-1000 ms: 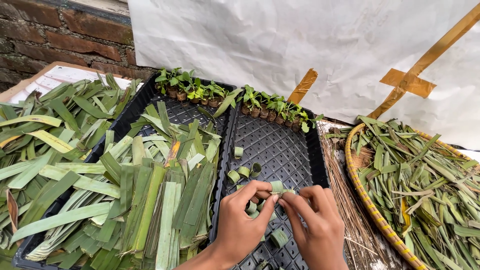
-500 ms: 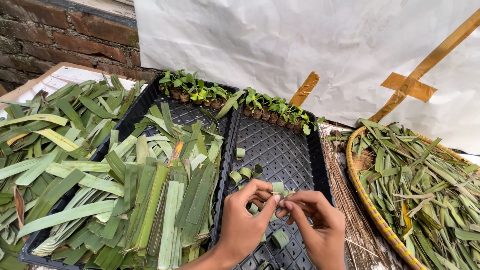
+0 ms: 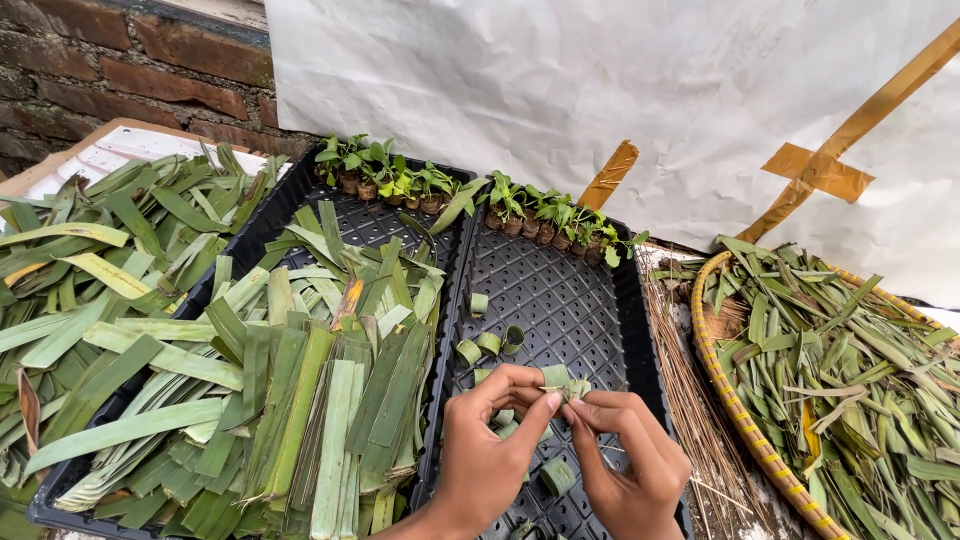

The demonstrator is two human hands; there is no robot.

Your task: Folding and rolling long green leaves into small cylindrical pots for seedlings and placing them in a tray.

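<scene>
1. Two hands meet over the right black tray [image 3: 600, 300], head view: the left hand [image 3: 490, 450] and the right hand [image 3: 630, 465] both pinch one small green leaf strip [image 3: 562, 382] between fingertips, above the tray's grid floor.
2. Strip: short, flat, pale green, folded or curled at its top end; exact fold unclear.
3. Rolled leaf rings [image 3: 488, 340] lie on the tray just beyond the hands.
4. Seedlings [image 3: 545, 215] line the tray's far edge.
5. Cut leaf strips [image 3: 320, 400] fill the left tray; a woven basket [image 3: 735, 410] of leaves sits right.
</scene>
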